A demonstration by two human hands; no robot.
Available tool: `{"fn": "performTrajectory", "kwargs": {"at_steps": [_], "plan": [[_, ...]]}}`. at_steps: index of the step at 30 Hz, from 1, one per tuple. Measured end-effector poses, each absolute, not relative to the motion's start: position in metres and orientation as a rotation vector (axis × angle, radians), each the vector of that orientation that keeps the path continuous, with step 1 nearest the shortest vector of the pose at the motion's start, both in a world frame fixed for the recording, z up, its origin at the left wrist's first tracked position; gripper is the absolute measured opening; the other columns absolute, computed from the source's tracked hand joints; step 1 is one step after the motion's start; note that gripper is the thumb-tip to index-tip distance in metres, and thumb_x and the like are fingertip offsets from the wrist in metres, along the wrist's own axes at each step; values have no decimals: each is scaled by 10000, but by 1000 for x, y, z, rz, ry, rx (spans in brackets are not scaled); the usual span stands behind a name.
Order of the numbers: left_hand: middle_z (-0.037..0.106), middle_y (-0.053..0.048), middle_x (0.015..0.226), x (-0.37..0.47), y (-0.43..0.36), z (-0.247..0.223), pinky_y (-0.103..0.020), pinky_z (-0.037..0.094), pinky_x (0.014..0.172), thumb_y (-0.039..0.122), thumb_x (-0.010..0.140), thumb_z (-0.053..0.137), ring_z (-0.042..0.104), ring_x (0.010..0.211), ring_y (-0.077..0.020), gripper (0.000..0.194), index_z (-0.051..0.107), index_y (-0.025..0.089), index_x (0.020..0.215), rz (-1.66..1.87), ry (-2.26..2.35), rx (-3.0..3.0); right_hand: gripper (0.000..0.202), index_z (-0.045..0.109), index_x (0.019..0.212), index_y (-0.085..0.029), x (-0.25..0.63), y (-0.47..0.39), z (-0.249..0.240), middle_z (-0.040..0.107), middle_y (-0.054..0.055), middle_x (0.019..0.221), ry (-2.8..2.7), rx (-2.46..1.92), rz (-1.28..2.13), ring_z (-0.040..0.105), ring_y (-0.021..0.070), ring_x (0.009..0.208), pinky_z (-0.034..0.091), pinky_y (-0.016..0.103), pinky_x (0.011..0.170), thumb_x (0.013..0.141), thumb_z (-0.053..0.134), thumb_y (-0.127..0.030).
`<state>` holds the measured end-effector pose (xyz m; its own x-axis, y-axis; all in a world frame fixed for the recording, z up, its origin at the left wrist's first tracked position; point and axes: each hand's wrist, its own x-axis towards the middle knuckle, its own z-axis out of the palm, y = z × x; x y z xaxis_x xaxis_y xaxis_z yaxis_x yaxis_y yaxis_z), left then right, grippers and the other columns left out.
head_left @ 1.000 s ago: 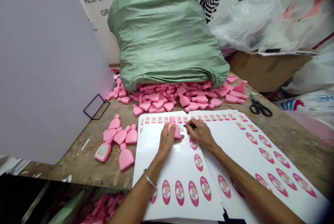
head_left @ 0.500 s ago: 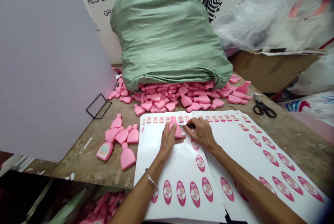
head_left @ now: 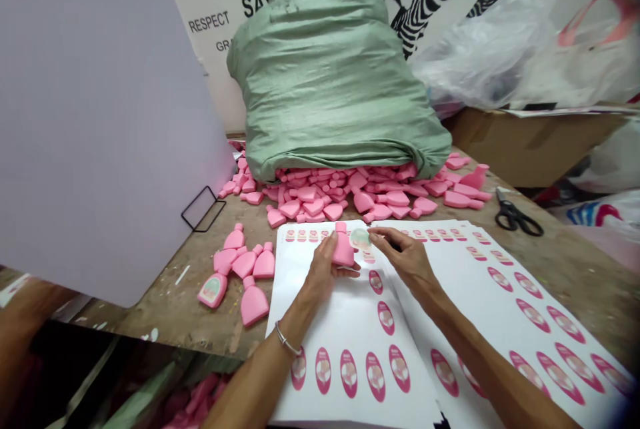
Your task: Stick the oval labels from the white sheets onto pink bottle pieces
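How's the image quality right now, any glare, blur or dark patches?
Head view: pale sheen on the green sack; head view: print on the label in the right hand too soft to read; head view: deep shadow below the table; head view: darkened right corners.

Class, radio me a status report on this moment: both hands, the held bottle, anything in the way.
Left hand gripping bottle, visible front unlabelled. Right hand pinching sticker beside it. Nothing seen between sticker and bottle.

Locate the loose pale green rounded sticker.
In the head view, just right of centre, the sticker is in the right hand, beside the pink flask-shaped bottle in the left hand.
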<state>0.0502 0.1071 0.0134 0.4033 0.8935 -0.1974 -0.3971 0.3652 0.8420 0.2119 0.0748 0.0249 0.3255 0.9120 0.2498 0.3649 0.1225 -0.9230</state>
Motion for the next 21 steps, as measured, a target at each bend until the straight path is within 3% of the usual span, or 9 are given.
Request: {"fn": "performTrajectory", "kwargs": {"at_steps": [5,21], "plan": [[640,-86,756,44,93,39,-363,559,548,556,863,417,623,577,-185,526,633,84,947,954,675,730,299,734,902,-197,188,60,43,725,46,944,-1245,-1385,657,650,235,884,507,351,796,758,651,-445],[668,-94,734,35,74,54,-412,566,670,509,911,344,642,613,-187,527,649,81,955,953,602,693,218,724,905,-213,169,44,54,717,40,879,-1384,-1384,436,633,192,779,503,326,701,800,627,-377]]}}
